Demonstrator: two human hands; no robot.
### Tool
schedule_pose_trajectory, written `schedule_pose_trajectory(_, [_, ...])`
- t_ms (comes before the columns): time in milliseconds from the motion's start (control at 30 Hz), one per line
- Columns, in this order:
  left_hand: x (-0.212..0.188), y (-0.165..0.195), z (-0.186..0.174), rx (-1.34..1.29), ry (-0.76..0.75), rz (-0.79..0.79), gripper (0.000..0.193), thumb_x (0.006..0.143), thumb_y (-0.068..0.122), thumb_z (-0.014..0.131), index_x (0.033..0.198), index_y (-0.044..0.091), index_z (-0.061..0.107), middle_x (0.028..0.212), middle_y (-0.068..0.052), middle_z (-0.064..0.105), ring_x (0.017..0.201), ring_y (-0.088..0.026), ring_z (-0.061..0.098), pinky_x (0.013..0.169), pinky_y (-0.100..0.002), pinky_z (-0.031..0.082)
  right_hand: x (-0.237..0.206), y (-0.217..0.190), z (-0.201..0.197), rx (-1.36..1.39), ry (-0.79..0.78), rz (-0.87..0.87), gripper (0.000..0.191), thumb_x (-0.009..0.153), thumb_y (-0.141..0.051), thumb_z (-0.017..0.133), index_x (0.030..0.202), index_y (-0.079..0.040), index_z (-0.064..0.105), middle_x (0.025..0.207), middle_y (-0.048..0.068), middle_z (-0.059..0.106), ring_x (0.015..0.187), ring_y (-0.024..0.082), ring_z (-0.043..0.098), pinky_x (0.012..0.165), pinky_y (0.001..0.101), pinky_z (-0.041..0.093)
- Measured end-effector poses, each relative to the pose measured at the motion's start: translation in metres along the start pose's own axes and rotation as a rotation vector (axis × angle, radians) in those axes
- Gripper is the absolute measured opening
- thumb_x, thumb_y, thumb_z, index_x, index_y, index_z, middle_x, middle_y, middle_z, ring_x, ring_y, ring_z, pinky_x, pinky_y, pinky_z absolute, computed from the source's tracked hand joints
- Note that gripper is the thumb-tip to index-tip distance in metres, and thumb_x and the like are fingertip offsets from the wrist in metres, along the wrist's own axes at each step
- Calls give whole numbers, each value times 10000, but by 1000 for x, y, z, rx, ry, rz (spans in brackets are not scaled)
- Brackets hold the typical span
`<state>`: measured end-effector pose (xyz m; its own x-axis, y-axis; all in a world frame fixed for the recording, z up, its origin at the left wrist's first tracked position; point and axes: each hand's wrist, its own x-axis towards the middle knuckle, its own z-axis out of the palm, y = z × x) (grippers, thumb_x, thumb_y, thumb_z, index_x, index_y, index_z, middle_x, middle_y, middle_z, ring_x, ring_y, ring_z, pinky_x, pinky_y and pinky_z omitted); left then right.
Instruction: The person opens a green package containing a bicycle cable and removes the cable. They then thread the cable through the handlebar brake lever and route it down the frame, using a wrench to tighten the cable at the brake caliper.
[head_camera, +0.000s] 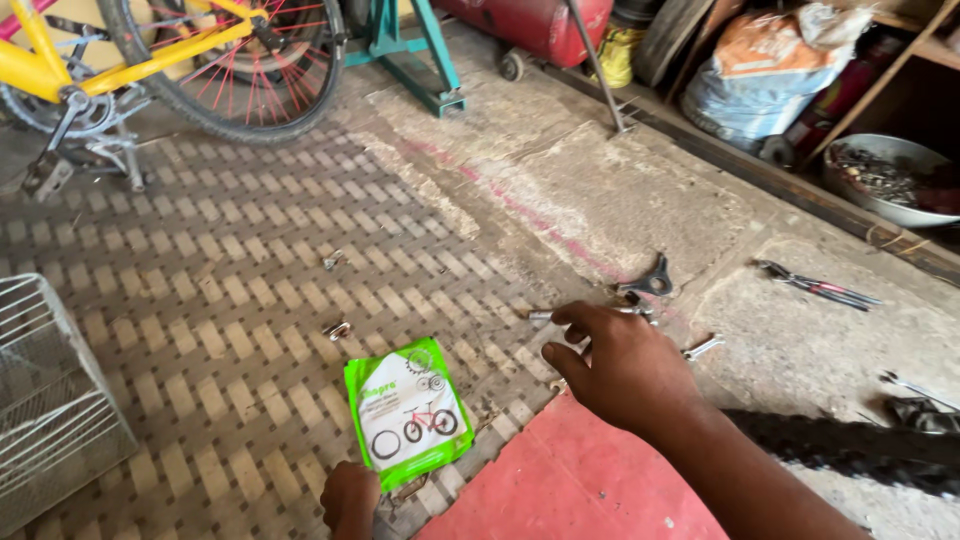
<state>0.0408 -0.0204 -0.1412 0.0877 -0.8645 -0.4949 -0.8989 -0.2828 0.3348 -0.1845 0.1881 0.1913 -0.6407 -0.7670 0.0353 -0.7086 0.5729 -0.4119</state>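
On the patterned floor mat (220, 330), left hand (350, 500) pinches a green packet (408, 410) (bicycle pictured), right hand (620, 370), fingers curled, touches a metal spanner (560, 315).

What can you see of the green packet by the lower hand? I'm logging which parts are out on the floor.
The green packet is a flat, glossy plastic pouch, bright green around a white panel with pictures of a bicycle, a tyre ring and gear wheels. It looks sealed and lies slightly tilted on the woven mat, near the red floor patch. The left hand grips its lower edge.
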Motion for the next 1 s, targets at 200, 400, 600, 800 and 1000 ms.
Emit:
schedule_pose_trajectory(200, [7,13,12,-77,177,106,465,843,393,725,1148,42,717,1229,-271,712,1159,-459,676,965,-542,561,-5,16,-9,48,22,28,444,839,-409,723,1213,-171,699,1096,53,776,992,270,745,863,408,582])
schedule_pose_trajectory(400, [15,25,31,-50,139,24,334,880,323,684,1062,43,668,1099,-217,655,1024,-394,653,902,-515,582,-2,31,-6,7,1,49,485,838,-428,719,1261,-193,693,1137,48,761,1025,266,732,883,413,569])
schedule_pose_trajectory(600, [34,37,39,-102,119,60,219,917,252,643,976,44,618,968,-164,598,889,-329,630,839,-487,603,3,46,-5,-44,-37,93,465,856,-440,700,1266,-221,683,1126,41,760,1013,263,735,893,413,567])
schedule_pose_trajectory(800, [46,35,57,-546,21,227,155,954,182,602,890,45,569,838,-111,542,755,-264,606,775,-460,624,3,68,4,-42,-48,147,464,836,-421,717,1258,-230,691,1105,23,760,987,277,734,877,422,572])
schedule_pose_trajectory(1000, [-17,113,52,-1382,-469,533,202,991,112,562,804,46,519,708,-58,485,620,-199,583,712,-432,645,13,71,15,-71,-41,3,668,800,-442,789,1388,-215,568,1368,118,609,1194,336,608,962,469,513])
